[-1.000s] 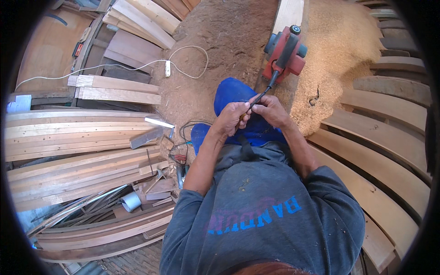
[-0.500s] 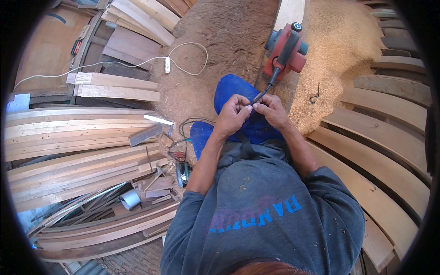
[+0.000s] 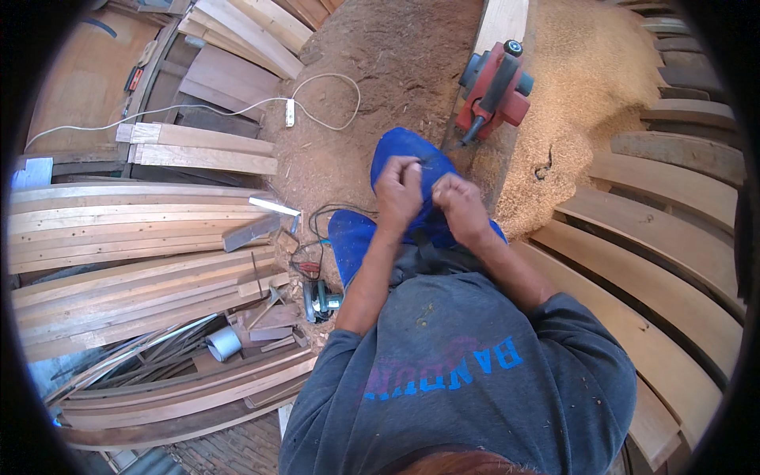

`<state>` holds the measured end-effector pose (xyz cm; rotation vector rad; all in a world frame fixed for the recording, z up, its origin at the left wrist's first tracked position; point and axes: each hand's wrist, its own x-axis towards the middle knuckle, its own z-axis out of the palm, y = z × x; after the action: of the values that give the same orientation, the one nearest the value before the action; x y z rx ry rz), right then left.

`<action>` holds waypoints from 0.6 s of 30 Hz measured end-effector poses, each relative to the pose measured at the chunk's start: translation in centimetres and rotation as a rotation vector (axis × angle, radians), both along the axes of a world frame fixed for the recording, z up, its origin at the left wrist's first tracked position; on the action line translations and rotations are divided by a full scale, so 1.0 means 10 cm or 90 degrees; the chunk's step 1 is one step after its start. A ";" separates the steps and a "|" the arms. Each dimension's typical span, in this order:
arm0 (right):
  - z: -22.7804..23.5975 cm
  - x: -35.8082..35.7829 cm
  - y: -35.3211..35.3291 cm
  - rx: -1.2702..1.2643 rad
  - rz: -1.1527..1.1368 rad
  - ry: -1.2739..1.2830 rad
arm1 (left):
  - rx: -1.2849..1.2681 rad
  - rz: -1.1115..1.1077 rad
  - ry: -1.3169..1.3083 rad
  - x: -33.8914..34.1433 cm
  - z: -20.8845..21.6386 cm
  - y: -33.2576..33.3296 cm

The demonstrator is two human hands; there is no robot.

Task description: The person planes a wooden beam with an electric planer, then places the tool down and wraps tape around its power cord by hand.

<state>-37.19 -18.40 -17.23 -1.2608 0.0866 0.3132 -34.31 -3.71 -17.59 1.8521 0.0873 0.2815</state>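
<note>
My left hand (image 3: 399, 192) is raised over the blue trouser legs, its fingers curled in and the thumb pressed against them. Just to its right, my right hand (image 3: 461, 206) is closed too and slightly blurred. A small gap separates the two hands. Whatever they pinch is too small or smeared to make out. Beyond them, a red electric planer (image 3: 497, 99) with a black handle rests on a long wooden board (image 3: 503, 24). The short black cord sleeve at its rear points toward my hands; the cord past it is hard to follow.
Sawdust and shavings (image 3: 574, 87) lie right of the board. Planks (image 3: 142, 226) are stacked at left, and more boards (image 3: 633, 229) line the right. A white extension cord (image 3: 289, 112) loops across the floor. A green-and-grey power tool (image 3: 318, 301) lies by my left side.
My hands have drawn apart a little, the right one moving down toward me and both curling more tightly. The black cord that ran from the planer into my fingers no longer shows clearly.
</note>
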 end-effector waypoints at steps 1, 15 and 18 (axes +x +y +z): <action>0.02 -0.07 0.02 -0.001 0.000 -0.001 | -0.001 0.000 -0.001 0.02 -0.02 0.07; 0.15 0.25 -0.16 0.033 0.026 0.045 | -0.324 -0.189 0.276 -0.03 0.37 0.14; 0.14 0.30 -0.15 0.211 0.060 0.130 | -0.346 -0.222 0.285 -0.05 0.37 0.14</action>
<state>-34.22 -19.92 -15.80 -0.9037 0.1446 0.5163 -34.81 -2.36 -13.85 1.3267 0.1312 -0.3742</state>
